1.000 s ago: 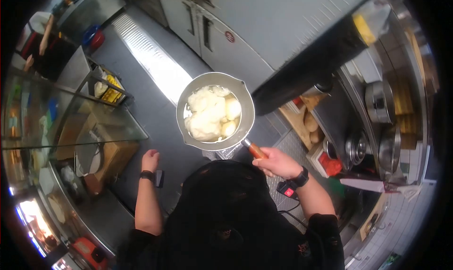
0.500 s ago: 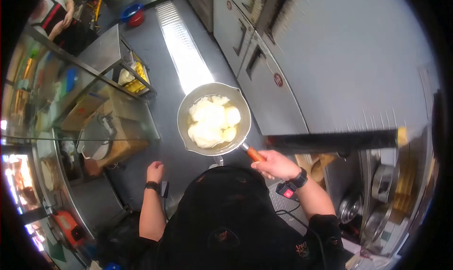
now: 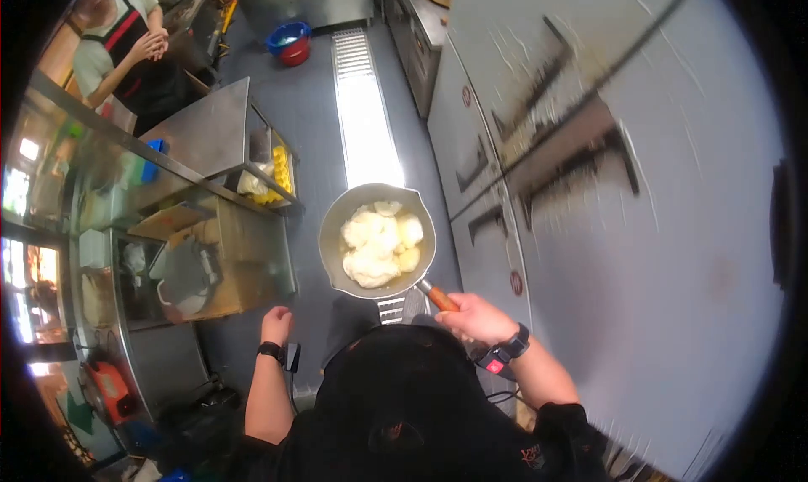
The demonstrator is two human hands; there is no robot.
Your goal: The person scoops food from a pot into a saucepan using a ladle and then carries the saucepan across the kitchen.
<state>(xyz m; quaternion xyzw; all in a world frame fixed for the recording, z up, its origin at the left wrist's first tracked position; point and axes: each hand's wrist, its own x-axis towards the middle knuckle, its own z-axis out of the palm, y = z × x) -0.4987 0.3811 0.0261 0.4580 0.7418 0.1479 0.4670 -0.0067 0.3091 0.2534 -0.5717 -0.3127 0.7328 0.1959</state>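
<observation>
My right hand (image 3: 481,319) is wrapped round the wooden handle (image 3: 440,297) of a grey metal saucepan (image 3: 331,255). The pan hangs level in front of my body, above the floor. Pale, cream-coloured lumps (image 3: 374,239) sit in clear liquid inside it; their exact kind I cannot make out. My left hand (image 3: 276,324) hangs low at the left, its fingers curled in, with nothing showing in them. It is apart from the pan.
Tall grey refrigerator doors (image 3: 665,213) with handles line the right. A floor drain grating (image 3: 366,120) runs ahead. At the left stand a steel table (image 3: 206,133) and a cardboard box (image 3: 244,238). A co-worker (image 3: 126,48) stands behind that table; blue and red basins (image 3: 290,44) lie ahead.
I have moved forward along the aisle, and refrigerator doors now fill the right where shelves with pans showed. The saucepan stays in my right hand, slightly lower in view.
</observation>
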